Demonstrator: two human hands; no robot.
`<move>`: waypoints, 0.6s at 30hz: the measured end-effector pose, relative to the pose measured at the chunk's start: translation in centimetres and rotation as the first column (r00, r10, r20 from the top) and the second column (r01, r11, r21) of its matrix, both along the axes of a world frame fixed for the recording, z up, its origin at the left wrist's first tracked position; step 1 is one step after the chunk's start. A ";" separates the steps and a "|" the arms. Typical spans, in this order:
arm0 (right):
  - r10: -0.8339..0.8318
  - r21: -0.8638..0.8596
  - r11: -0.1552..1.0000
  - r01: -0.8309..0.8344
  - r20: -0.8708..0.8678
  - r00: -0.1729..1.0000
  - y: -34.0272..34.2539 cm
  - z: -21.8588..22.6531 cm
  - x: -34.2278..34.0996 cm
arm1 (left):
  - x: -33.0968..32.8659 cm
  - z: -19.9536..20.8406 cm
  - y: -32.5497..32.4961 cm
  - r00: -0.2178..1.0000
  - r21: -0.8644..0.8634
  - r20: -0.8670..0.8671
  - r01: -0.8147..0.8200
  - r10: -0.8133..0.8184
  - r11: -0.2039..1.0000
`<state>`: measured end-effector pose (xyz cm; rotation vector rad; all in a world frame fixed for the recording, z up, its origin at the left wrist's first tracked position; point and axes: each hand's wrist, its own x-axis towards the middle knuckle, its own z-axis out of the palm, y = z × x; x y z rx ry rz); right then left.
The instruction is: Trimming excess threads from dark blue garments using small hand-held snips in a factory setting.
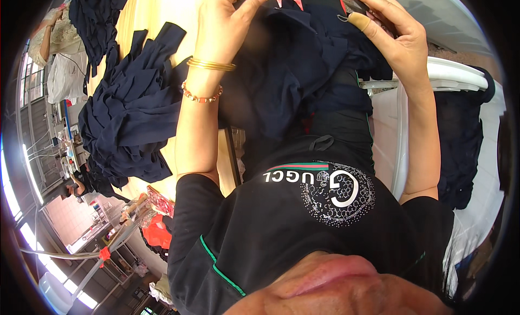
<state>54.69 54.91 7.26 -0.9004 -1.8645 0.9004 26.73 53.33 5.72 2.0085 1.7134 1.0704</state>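
Dark navy fabric (303, 60) lies bunched across my lap and reaches up to the top edge of the view. My left hand (230, 17) is closed at the top, thumb and finger pinching at the edge of this cloth; part of the fingers is cut off by the frame. On the right, my right hand (398, 36) curls round a small dark tool (381, 23), mostly hidden by the fingers. A thin metal loop (342, 18) shows beside my thumb, which wears a tan covering. The tool's exact kind cannot be made out.
Left of my arm, a heap of navy fabric pieces (130, 109) covers part of a pale wooden table (151, 11). Another dark pile (95, 22) lies farther up. At right stands a white plastic chair (401, 136) with dark cloth (457, 147) over it. A person's arm (47, 36) shows far left.
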 end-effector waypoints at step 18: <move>0.036 0.178 0.982 -0.063 0.149 0.988 -0.1 0.0 -0.7 | -1.4 -4.9 -3.3 0.888 -0.248 -0.300 0.279 -0.348 0.928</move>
